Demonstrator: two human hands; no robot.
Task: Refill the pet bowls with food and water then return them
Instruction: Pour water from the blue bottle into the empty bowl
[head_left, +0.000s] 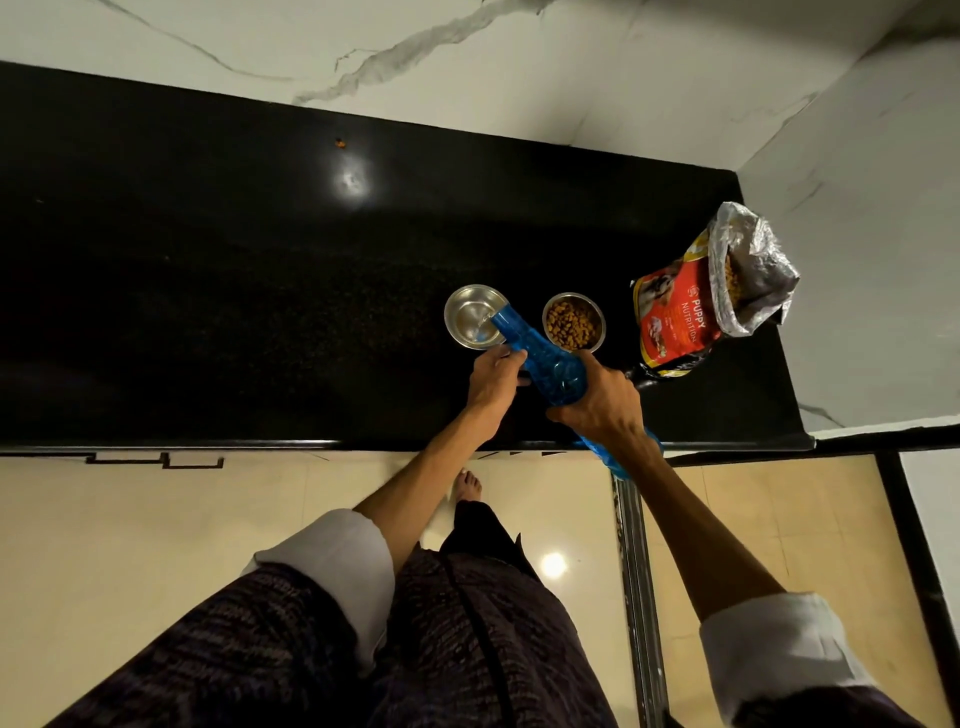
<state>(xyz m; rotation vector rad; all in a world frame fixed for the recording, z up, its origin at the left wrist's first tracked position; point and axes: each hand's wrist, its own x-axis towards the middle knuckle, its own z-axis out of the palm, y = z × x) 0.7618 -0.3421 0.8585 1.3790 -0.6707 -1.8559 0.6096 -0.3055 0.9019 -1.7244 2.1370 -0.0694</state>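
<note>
Both hands on the blue water bottle (545, 358), tilted: right hand (597, 400) wraps its body, left hand (493, 382) grips nearer the neck. Water streams into the steel water bowl (475, 316) just beyond the left fingertips. Kibble-filled food bowl (573, 322) beyond the right fingers, open puppy food bag (685, 312) further right on the black countertop (208, 286).

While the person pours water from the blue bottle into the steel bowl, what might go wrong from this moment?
1. The blue bottle has its mouth right at the near rim of the water bowl, so the stream may spill onto the black counter.
2. The food bowl stands close beside the bottle; splashes could wet the kibble.
3. The right hand and left hand both hold the tilted bottle; a squeeze may cause a surge.
</note>
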